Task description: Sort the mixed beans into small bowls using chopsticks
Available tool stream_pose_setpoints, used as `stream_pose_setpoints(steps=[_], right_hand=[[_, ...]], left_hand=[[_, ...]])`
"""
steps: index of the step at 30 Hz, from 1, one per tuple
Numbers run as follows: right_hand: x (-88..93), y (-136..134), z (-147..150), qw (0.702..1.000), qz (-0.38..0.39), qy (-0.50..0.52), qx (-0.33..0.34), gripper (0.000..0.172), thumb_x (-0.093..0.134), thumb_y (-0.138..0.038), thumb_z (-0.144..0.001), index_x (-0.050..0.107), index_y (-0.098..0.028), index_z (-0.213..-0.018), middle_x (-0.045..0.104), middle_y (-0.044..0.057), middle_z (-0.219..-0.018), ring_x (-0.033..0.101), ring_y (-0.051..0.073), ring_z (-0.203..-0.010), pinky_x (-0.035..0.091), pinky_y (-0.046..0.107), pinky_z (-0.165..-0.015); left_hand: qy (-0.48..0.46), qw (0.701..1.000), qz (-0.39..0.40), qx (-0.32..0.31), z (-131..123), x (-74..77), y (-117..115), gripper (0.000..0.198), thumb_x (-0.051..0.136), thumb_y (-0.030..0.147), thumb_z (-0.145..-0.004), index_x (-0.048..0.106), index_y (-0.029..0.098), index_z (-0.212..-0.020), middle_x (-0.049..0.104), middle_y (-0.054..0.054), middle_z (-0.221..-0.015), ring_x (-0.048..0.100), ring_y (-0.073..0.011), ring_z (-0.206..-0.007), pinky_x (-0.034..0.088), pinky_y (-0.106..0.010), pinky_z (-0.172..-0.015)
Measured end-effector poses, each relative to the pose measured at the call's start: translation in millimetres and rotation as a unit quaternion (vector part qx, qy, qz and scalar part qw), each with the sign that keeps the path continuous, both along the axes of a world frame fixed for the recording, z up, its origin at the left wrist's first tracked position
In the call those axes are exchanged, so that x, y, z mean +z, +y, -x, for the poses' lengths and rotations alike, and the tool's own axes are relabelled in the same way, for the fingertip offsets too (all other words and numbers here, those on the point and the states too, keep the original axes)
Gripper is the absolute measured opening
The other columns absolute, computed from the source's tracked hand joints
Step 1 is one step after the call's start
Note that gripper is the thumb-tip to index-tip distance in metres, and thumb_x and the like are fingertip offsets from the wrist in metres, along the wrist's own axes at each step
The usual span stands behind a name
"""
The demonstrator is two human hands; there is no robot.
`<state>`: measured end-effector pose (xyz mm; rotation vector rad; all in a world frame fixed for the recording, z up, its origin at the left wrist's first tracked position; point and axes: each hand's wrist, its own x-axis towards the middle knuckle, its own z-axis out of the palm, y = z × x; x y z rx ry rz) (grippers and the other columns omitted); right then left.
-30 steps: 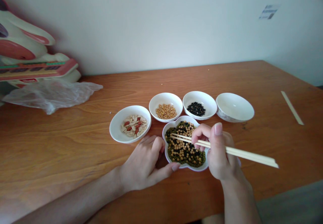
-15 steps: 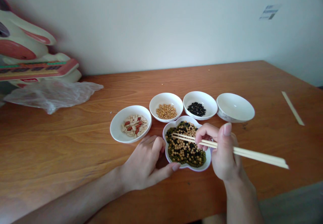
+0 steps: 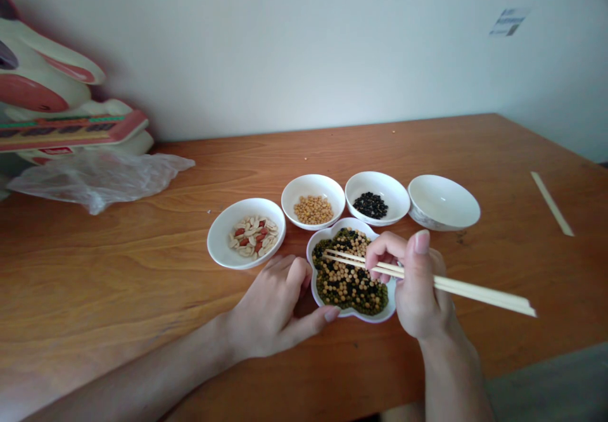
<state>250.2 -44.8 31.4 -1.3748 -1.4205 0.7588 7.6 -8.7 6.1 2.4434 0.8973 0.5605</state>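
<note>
A flower-shaped white dish (image 3: 373, 319) holds a mix of beans (image 3: 349, 289): small green ones, black ones and round tan ones. My left hand (image 3: 268, 308) is curled at its left side, thumb along the near rim and fingers bent against the edge. In my right hand (image 3: 420, 292) is a pair of chopsticks (image 3: 479, 293), held over the dish's right side. Their tips point left and reach the beans near the left part of the dish, close together; whether a bean is pinched between them I cannot tell.
Behind the dish stand white bowls: one with peanuts (image 3: 254, 237), one with tan soybeans (image 3: 312, 210), one with black beans (image 3: 370, 205), and an empty bowl (image 3: 444, 200). A paper chopstick sleeve (image 3: 551, 203) lies right. Back left are a plastic bag (image 3: 102, 178) and a toy keyboard (image 3: 66, 127).
My right hand and the rear ends of the chopsticks have shifted slightly left. The tips stay at nearly the same spot in the beans. My left hand has not moved.
</note>
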Motion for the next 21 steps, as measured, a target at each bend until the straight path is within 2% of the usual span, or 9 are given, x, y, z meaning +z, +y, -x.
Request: stream_pose_setpoints(steps=[13,17,21], right_hand=[[-0.2,-1,2,0.999,-0.047,0.012,-0.017,0.082,0.018,-0.068,-0.112,0.066,-0.021,-0.065,0.060,0.003,-0.055,0.056,0.015,-0.053,0.039,0.030,-0.051],[2.1,0,-5,0.995,-0.068,0.045,-0.054,0.088,0.015,-0.075,-0.108,0.069,-0.022,-0.062,0.060,0.005,-0.053,0.058,0.017,-0.050,0.042,0.030,-0.046],[7.7,1,-8,0.984,-0.130,0.066,-0.104,0.096,0.013,-0.087,-0.100,0.068,-0.021,-0.056,0.062,0.007,-0.050,0.058,0.018,-0.044,0.043,0.031,-0.041]], left_hand=[[0.003,1.000,-0.006,0.000,0,-1.8,0,0.034,0.063,0.054,-0.103,0.050,0.023,-0.099,0.065,-0.004,-0.086,0.063,-0.0225,-0.073,0.050,-0.036,-0.065],[-0.001,1.000,-0.009,-0.003,1,-2.8,0,0.034,0.064,0.053,-0.103,0.049,0.023,-0.100,0.066,-0.004,-0.088,0.064,-0.0227,-0.074,0.051,-0.036,-0.065],[-0.003,1.000,-0.014,-0.005,1,-2.8,0,0.034,0.064,0.053,-0.103,0.049,0.023,-0.101,0.066,-0.004,-0.088,0.063,-0.0225,-0.074,0.051,-0.036,-0.066]])
